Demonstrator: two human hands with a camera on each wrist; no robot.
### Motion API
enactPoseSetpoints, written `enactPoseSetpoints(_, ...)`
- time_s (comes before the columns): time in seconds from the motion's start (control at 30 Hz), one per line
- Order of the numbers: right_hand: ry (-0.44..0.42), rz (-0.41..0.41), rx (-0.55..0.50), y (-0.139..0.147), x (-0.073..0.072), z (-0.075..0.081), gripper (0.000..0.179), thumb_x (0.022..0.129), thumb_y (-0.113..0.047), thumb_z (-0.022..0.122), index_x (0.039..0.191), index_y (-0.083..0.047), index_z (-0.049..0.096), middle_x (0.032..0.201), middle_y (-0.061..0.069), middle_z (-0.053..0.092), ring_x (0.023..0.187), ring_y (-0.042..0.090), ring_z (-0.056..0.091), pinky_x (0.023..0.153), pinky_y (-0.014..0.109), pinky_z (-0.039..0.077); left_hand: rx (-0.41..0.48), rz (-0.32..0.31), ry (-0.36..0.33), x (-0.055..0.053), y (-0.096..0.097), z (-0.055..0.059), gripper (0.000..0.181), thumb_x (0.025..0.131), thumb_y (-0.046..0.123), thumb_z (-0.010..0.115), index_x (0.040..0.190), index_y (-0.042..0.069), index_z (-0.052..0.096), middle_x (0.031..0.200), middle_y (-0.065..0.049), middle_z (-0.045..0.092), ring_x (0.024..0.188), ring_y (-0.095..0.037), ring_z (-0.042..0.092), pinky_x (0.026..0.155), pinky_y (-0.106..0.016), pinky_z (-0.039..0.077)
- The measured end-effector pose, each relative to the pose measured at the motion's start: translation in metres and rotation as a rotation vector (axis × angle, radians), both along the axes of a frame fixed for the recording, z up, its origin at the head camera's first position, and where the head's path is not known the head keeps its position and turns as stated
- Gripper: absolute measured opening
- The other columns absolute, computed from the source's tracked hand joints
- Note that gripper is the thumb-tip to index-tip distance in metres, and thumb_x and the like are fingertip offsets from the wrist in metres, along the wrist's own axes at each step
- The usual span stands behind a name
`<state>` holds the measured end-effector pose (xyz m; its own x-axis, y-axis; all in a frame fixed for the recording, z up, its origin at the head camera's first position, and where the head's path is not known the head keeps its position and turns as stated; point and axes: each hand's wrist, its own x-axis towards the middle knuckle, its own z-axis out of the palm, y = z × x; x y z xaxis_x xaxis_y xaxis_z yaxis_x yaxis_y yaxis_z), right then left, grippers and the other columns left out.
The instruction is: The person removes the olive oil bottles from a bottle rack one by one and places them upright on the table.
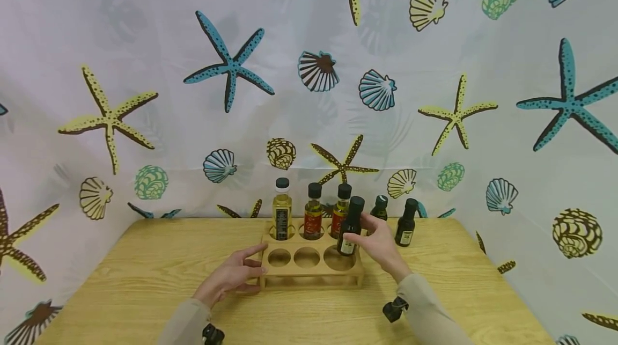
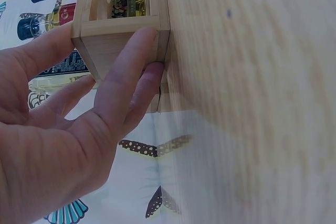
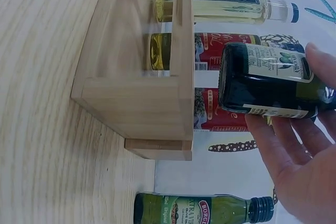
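Right hand [image 1: 380, 243] grips dark bottle [image 1: 351, 226]; green bottle [image 1: 380, 206] part-hidden

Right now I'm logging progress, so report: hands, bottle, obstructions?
Left hand touching wooden rack's left end. Right hand gripping dark bottle above front-right hole. Nothing visibly blocking that hole.

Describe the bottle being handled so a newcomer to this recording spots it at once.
A wooden rack stands on the table. Above its front-right hole is a dark bottle with a pale label. A similar bottle stands on the table farther right, but only this one is held up, in the right hand.
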<state>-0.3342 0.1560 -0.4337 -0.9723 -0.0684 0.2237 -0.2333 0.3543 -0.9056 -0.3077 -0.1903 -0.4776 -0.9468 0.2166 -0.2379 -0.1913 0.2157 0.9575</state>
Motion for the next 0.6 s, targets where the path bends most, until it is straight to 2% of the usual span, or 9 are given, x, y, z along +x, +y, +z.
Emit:
enactPoseSetpoints(0.2, -0.012, -0.029, 0.026, 0.006, -0.001, -0.001, 0.084, 0.080, -0.033, 0.082, 0.148, -0.002, 0.042, 0.145, 0.020, 0.050, 0.132, 0.037, 0.048, 0.105, 0.055, 0.043, -0.006, 0.000, 0.004, 0.000, 0.000, 0.000, 0.068, 0.093, 0.004, 0.065, 0.153, 0.018, 0.037, 0.138, -0.030, 0.045, 0.112, -0.029, 0.060, 0.079, -0.048, 0.059)
enactPoseSetpoints(0.6, -0.011, -0.063, 0.053, 0.019, -0.002, -0.005, 0.080, 0.083, -0.029, 0.080, 0.148, 0.000, 0.041, 0.144, 0.023, 0.049, 0.131, 0.038, 0.049, 0.103, 0.054, 0.045, -0.001, -0.029, 0.011, 0.001, 0.000, 0.001, 0.069, 0.094, 0.004, 0.063, 0.155, 0.015, 0.033, 0.140, -0.033, 0.041, 0.114, -0.032, 0.059, 0.082, -0.049, 0.058)
